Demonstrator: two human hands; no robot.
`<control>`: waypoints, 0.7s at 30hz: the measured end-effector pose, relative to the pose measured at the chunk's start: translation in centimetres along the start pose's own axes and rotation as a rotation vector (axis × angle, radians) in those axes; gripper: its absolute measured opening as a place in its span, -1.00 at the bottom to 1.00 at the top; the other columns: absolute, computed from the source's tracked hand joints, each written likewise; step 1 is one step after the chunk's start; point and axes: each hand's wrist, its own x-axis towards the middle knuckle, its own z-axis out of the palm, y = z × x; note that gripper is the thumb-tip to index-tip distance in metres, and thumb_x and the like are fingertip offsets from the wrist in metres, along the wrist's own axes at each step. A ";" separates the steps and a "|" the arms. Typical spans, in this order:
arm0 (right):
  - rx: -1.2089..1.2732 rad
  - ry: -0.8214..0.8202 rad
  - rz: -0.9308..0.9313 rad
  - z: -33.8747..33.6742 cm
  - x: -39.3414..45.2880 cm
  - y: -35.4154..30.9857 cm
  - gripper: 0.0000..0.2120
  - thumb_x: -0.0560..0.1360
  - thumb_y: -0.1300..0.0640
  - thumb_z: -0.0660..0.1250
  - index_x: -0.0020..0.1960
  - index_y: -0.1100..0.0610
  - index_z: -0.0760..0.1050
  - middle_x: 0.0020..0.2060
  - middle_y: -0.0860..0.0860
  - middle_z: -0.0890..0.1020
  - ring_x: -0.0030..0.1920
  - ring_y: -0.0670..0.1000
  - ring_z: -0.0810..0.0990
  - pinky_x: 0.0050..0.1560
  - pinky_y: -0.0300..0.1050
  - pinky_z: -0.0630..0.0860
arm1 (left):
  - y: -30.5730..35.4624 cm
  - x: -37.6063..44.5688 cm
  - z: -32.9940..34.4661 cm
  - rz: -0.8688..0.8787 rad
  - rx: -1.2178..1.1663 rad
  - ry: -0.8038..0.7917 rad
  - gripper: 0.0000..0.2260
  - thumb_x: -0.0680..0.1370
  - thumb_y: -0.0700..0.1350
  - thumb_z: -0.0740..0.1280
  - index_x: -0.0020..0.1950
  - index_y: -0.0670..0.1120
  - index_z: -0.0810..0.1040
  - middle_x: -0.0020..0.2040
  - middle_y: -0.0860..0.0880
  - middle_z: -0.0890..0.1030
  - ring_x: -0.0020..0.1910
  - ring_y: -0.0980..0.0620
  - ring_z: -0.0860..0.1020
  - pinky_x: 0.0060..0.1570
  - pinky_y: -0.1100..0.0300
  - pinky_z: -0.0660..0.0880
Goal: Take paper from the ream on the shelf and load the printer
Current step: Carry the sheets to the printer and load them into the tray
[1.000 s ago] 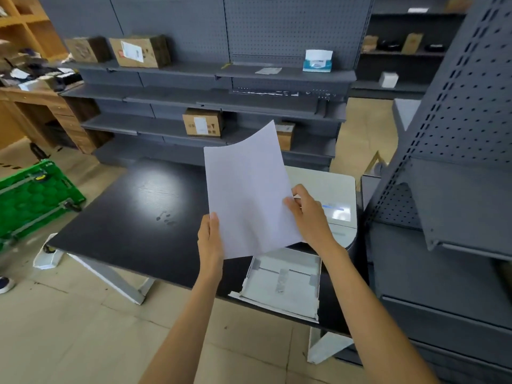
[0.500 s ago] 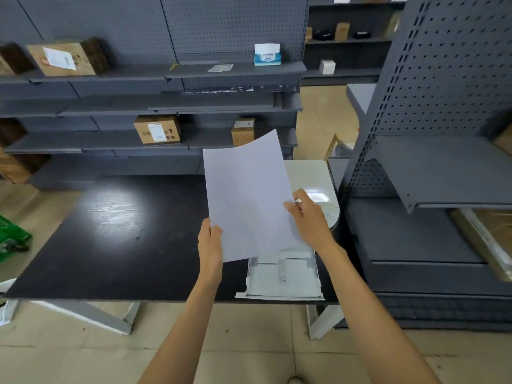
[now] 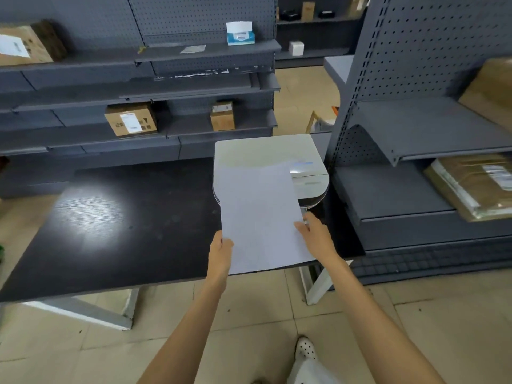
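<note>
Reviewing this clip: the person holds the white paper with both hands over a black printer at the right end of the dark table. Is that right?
Not quite. The printer is white, not black, as the head view shows. The rest holds: the left hand and right hand each have a grip on the white paper over the printer, at the right end of the dark table.

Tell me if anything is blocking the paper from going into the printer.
Nothing visible blocks it. The left hand and right hand hold the paper low in front of the printer, over the table edge. The paper itself hides the tray, so what lies there cannot be seen.
</note>
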 end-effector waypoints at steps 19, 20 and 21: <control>-0.142 0.014 0.337 3.1 -2.4 10.4 -0.90 0.62 0.07 0.23 -0.04 0.09 0.39 -0.13 0.04 0.49 -0.08 0.09 0.45 -0.08 -0.03 0.38 | -7.4 -0.5 4.8 -0.289 0.144 -0.199 -0.66 0.61 -0.30 0.05 0.32 -0.11 0.44 0.11 -0.01 0.56 -0.08 0.11 0.55 -0.30 0.33 0.46; -0.141 0.012 0.343 3.1 -2.2 10.7 -0.89 0.62 0.07 0.23 -0.04 0.09 0.39 -0.14 0.04 0.48 -0.09 0.09 0.45 -0.10 -0.06 0.35 | -7.5 -0.3 5.0 -0.301 0.149 -0.205 -0.67 0.61 -0.30 0.05 0.30 -0.11 0.45 0.10 -0.01 0.57 -0.13 0.16 0.54 -0.37 0.38 0.44; -0.138 0.008 0.350 3.1 -2.0 10.8 -0.89 0.62 0.08 0.23 -0.02 0.12 0.43 -0.13 0.05 0.48 -0.07 0.11 0.47 -0.10 -0.07 0.33 | -7.7 0.0 5.3 -0.317 0.153 -0.210 -0.68 0.61 -0.30 0.05 0.28 -0.12 0.47 0.08 -0.01 0.58 -0.15 0.19 0.54 -0.43 0.41 0.43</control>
